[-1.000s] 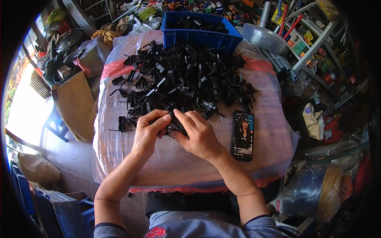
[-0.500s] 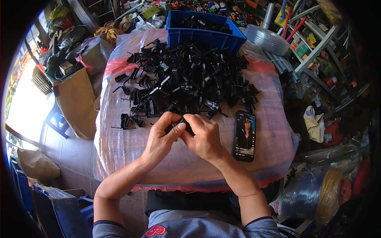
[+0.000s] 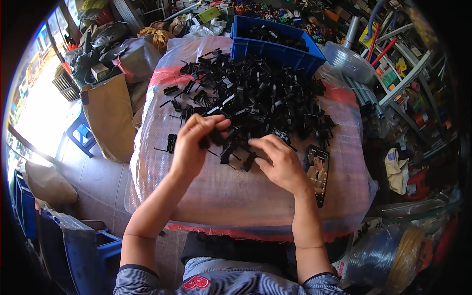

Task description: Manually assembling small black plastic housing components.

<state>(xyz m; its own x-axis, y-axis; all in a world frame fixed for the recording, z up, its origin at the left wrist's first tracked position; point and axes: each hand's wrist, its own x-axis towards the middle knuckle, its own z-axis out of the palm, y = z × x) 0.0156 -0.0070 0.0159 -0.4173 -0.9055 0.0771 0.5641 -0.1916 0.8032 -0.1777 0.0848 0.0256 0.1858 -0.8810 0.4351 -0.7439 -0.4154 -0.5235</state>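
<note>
A heap of small black plastic parts with thin arms [image 3: 260, 93] covers the far half of the sack-covered table [image 3: 236, 196]. Over the heap's near left side, my left hand [image 3: 191, 145] is closed around a black plastic part [image 3: 212, 139], mostly covered by the fingers. My right hand [image 3: 284, 167] hovers at the near edge of the heap, thumb and fingers apart, with nothing visible between them. Just left of its thumb lies a loose black part [image 3: 249, 162]. More of these parts lie between the two hands.
A blue plastic bin [image 3: 278, 52] holding black parts stands at the table's far edge. A phone [image 3: 318, 179] with a lit screen lies beside my right hand. Right of the table are coiled clear tubing [image 3: 349, 61] and shelving; a blue stool [image 3: 81, 132] stands left.
My hands were together on a small black part and have moved apart, the left up over the heap, the right rightward. The phone's picture has changed, and the view has shifted slightly.
</note>
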